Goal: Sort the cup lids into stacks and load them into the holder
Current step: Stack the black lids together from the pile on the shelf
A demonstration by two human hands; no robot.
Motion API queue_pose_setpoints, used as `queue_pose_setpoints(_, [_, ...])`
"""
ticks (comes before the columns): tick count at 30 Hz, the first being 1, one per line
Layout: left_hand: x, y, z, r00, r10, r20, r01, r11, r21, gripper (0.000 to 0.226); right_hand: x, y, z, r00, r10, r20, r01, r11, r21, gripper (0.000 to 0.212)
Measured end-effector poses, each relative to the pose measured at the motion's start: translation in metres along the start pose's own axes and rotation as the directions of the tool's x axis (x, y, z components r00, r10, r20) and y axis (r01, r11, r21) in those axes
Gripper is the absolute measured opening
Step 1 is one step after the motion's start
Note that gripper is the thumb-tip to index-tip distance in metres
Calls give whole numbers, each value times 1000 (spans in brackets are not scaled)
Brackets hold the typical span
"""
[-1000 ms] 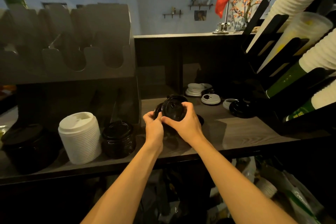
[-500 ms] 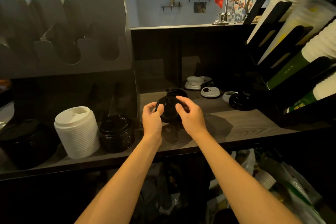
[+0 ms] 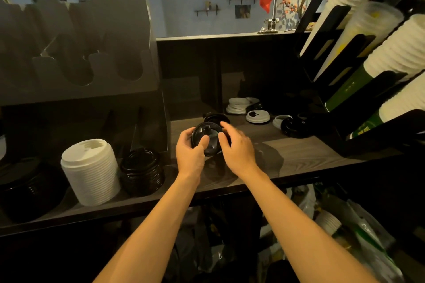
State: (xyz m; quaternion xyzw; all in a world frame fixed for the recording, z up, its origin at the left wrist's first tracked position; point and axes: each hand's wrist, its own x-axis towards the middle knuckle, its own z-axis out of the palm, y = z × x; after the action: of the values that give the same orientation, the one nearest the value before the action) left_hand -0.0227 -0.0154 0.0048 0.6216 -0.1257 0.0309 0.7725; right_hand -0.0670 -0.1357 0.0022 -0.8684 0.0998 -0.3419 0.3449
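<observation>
A black lid [image 3: 208, 139] is held above the dark wooden shelf [image 3: 299, 151] between both hands. My left hand [image 3: 189, 153] grips its left rim, thumb on its top face. My right hand [image 3: 236, 148] holds its right side with curled fingers. Another black lid [image 3: 216, 118] lies just behind. At the left stand a tall white lid stack [image 3: 90, 171], a short black lid stack [image 3: 142, 171] and a wide black stack [image 3: 27, 188]. The grey slotted holder [image 3: 76, 50] rises above them.
Loose white lids [image 3: 257, 116] and a small white pile [image 3: 236, 105] lie at the shelf's back right, beside a black lid [image 3: 295, 126]. A black rack of cup sleeves [image 3: 368, 57] slants at the right. Bags fill the space below the shelf.
The lid and both hands have dropped a little toward the shelf. My left thumb now lies on the lid's top and my right fingers have shifted round its right edge.
</observation>
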Motion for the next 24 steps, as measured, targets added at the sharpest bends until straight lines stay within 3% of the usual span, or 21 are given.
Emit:
queue_pose_setpoints(5, [-3, 3, -1, 999, 4, 50, -2, 999, -38, 29, -1, -1, -1, 995, -5, -101, 24, 982, 186, 35])
queue_pose_setpoints(12, [-17, 14, -3, 991, 117, -56, -108, 984, 145, 25, -6, -12, -5, 1000, 17, 4, -18, 973, 232, 37])
queue_pose_setpoints(17, [-33, 35, -19, 991, 132, 17, -133, 986, 98, 37, -16, -35, -10, 991, 133, -5, -110, 840, 531, 36])
queue_pose_setpoints(24, [-35, 65, -57, 988, 142, -52, -138, 987, 82, 38, -15, -74, -7, 972, 4, 235, -163, 733, 661, 37])
